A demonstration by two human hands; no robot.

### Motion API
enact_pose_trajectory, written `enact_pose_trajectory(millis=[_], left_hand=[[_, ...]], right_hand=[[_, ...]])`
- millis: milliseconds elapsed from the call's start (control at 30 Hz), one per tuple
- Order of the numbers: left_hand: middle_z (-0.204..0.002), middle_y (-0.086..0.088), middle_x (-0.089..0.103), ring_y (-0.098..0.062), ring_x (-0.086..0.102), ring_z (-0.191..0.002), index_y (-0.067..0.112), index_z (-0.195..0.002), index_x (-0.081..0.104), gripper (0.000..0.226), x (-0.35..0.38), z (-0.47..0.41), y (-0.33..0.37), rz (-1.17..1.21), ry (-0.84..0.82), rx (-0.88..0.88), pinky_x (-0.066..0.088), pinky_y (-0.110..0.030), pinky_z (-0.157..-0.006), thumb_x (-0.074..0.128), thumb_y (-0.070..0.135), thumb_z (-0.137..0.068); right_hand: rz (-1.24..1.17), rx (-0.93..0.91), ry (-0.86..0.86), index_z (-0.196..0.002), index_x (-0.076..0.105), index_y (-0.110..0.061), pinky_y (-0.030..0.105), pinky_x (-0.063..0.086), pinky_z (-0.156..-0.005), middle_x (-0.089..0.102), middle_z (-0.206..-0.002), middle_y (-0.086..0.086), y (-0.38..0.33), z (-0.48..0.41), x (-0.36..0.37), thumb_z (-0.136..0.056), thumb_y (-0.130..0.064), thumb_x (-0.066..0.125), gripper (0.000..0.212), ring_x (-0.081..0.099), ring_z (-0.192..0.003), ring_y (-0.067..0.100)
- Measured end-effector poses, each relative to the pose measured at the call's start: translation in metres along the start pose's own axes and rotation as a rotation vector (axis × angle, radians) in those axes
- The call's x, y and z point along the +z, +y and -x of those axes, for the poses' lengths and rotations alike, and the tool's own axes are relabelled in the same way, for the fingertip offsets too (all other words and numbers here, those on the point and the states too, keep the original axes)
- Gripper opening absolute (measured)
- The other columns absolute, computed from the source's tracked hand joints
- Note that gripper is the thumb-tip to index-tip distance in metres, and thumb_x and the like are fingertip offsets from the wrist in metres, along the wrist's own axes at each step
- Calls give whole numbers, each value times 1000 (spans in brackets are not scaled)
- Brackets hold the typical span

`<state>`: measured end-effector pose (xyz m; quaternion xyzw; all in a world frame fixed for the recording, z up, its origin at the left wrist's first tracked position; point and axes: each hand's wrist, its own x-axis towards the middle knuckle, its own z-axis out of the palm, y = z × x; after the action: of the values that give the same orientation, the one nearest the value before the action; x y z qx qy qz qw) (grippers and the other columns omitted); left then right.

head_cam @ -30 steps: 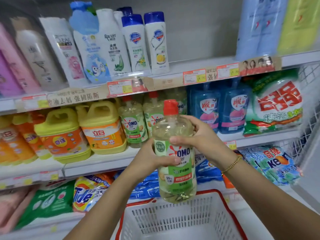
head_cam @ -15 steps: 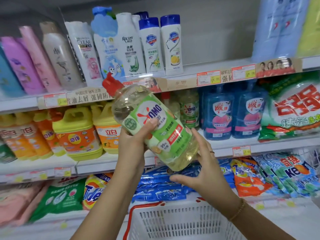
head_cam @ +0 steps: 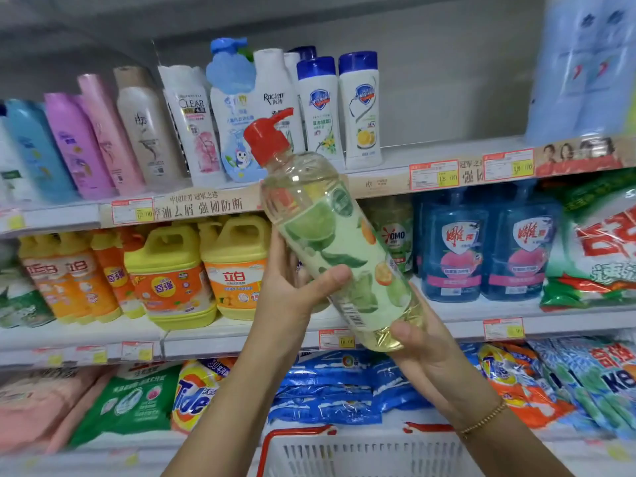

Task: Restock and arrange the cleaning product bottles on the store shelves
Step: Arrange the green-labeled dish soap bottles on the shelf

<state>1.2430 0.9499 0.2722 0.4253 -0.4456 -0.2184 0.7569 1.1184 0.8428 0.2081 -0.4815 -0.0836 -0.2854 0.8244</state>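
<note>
One pump bottle (head_cam: 330, 242) (red cap, barcode side showing) tilts at frame centre between two hands: the left hand (head_cam: 292, 294) wraps its middle, the right hand (head_cam: 423, 349) cups its base. Two blue bottles (head_cam: 454, 249) stand centre right on the middle shelf (head_cam: 461, 313).

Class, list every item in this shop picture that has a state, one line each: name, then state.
pump bottle: held off the shelf, tilted, red pump toward the upper left
left hand: grips the bottle's middle
right hand: grips its base
yellow jugs: upright on the middle shelf
blue bottles: upright on the same shelf
basket: below the hands, contents out of view
</note>
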Motion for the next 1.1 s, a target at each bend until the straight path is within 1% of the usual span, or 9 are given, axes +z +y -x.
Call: enact_pose_trajectory(millis=[133, 267, 433, 567, 733, 833, 900, 1000, 1100], left_hand=[[-108, -8, 71, -26, 68, -99, 9, -122, 52, 103, -5, 0, -2, -10, 21, -36, 55, -32, -75, 95, 45, -35], [-102, -6, 73, -25, 70, -94, 10, -113, 57, 83, -16, 1, -4, -72, 107, -26, 55, -34, -74, 90, 31, -41], [-106, -3, 73, -22, 70, -98, 14, -118, 57, 67, -7, 4, -14, -65, 328, -47, 57, -40, -82, 83, 22, -57], [-112, -7, 70, -24, 68, -103, 14, -123, 56, 64, -2, 1, -19, 1, 349, -89, 57, -39, -82, 79, 24, -64], [-118, -7, 68, -23, 65, -107, 15, -129, 54, 76, -14, -6, -10, 115, 73, -83, 56, -33, -80, 87, 28, -62], [-119, -9, 66, -24, 63, -107, 8, -135, 47, 103, -13, -7, -12, 136, -43, -114, 55, -33, -82, 93, 38, -47], [-99, -11, 67, -27, 60, -92, 1, -126, 49, 103, -8, -5, -17, 152, -53, -150, 53, -37, -79, 95, 41, -42], [-66, -1, 61, -20, 54, -66, 3, -107, 52, 79, -6, -2, -22, 146, 9, -132, 50, -32, -68, 93, 31, -45], [-70, 3, 65, -10, 60, -56, 7, -107, 53, 66, 0, 0, -22, 114, 138, -96, 51, -23, -55, 81, 24, -50]], right_hand=[[-348, 220, -119, -130, 57, -11, 53, 45, -99, 53, -135, 24, 21, 0, -2, -69, -40, 83, 73, 54, -119, 44], [-433, 265, -11, -129, 58, -11, 59, 43, -99, 52, -135, 24, 32, 2, 4, -68, -52, 78, 76, 51, -122, 45], [289, 23, 232, -128, 48, -27, 31, 54, -86, 65, -123, -2, 25, -2, 12, -58, -27, 91, 82, 61, -115, 18], [486, -130, 346, -127, 46, -28, 19, 53, -79, 66, -113, -12, 20, 1, 14, -60, -16, 84, 78, 64, -103, 6], [-9, 74, 190, -126, 59, -23, 50, 52, -87, 64, -124, 9, 10, 1, 3, -49, -51, 88, 87, 63, -110, 28], [-320, 325, 150, -103, 74, -9, 41, 59, -60, 67, -103, 26, 6, 7, 2, -30, -50, 94, 85, 68, -75, 37], [-389, 425, 130, -103, 72, 0, 37, 57, -50, 63, -92, 33, 5, 13, 2, -28, -51, 93, 92, 64, -63, 38], [-362, 430, 199, -110, 68, 2, 45, 59, -59, 65, -105, 31, 6, 14, -1, -47, -54, 86, 86, 68, -81, 43], [-148, 294, 200, -129, 53, -15, 49, 56, -81, 62, -125, 18, 4, 11, -9, -68, -55, 74, 75, 61, -111, 39]])
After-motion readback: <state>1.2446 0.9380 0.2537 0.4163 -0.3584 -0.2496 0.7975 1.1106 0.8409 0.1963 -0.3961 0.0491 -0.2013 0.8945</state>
